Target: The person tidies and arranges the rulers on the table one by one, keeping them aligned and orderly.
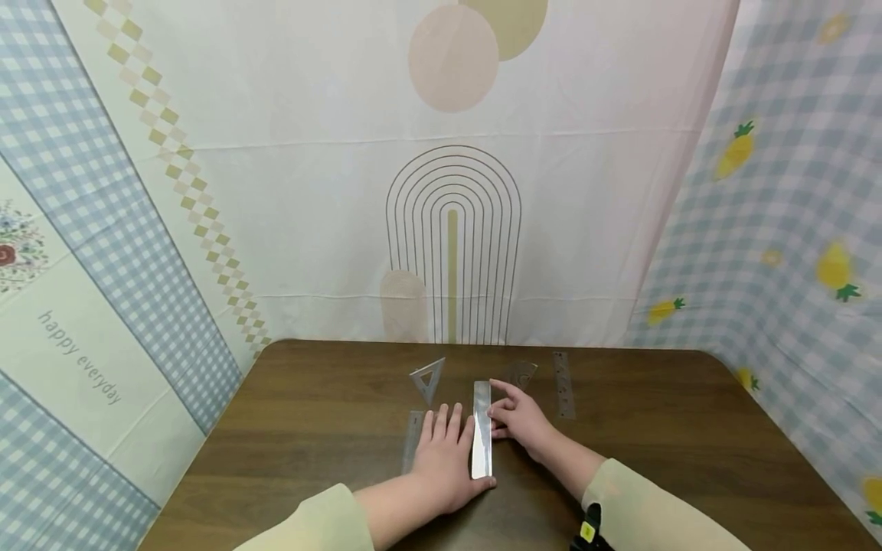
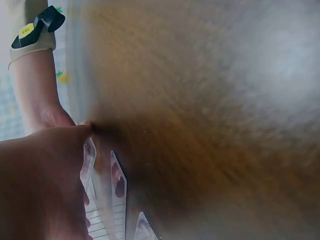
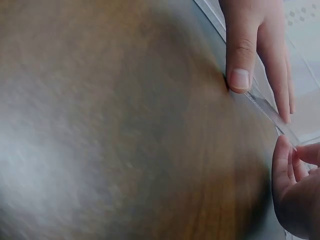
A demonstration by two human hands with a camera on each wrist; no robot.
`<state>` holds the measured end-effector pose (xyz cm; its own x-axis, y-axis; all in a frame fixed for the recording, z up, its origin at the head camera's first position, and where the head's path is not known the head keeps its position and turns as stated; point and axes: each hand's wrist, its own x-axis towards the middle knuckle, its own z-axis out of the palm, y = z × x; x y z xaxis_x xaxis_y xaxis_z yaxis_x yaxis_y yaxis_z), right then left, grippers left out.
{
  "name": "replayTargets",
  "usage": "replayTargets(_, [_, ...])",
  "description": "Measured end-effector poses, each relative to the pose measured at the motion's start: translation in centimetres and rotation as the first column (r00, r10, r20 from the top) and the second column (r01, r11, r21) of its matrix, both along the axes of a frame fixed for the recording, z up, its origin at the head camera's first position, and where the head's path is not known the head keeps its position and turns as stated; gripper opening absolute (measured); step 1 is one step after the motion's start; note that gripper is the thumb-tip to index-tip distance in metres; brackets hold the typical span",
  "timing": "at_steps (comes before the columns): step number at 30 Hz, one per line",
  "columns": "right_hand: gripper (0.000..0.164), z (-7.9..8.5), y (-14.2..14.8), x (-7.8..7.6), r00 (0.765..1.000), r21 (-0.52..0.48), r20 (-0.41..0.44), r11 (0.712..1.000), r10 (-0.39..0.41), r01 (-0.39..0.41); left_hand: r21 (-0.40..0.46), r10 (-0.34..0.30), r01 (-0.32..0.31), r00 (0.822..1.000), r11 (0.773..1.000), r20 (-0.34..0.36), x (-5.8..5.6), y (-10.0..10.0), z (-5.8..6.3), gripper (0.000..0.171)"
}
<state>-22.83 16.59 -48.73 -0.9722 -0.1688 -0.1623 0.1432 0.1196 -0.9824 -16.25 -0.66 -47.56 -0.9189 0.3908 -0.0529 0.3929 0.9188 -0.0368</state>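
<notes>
Left hand (image 1: 444, 463) is flat with fingers spread, thumb at the bottom end of the shiny ruler (image 1: 482, 436), lower middle of the frame. Right hand (image 1: 527, 422) has bent fingers at its right edge; can't tell if they're pinching. Looks like the lining-up step to me, so next move needs a light, steady touch. Left hand partly covers another clear ruler (image 1: 412, 438); the protractor (image 1: 525, 373) is super faint.
</notes>
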Motion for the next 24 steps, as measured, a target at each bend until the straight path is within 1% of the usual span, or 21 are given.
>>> replayTargets(4, [0.059,-0.1,-0.4,0.5,1.0,0.007,0.0,1.0,0.016,-0.016,-0.006,-0.005,0.005,1.0,1.0,-0.011,0.7,-0.4,-0.1,0.101])
replayTargets(12, [0.059,-0.1,-1.1,1.5,0.998,-0.002,-0.001,0.998,0.06,-0.06,-0.023,-0.019,0.019,1.0,1.0,0.002,1.8,-1.1,0.0,0.104])
replayTargets(17, [0.058,0.1,-1.5,2.0,0.996,0.037,0.01,0.995,0.091,-0.092,-0.023,-0.023,0.023,1.0,0.999,0.013,2.6,-1.5,0.3,0.103])
replayTargets(24, [0.061,0.3,-2.0,2.5,0.991,0.102,-0.017,0.986,0.134,-0.131,-0.029,-0.024,0.024,1.0,0.999,0.016,3.4,-1.8,0.5,0.103])
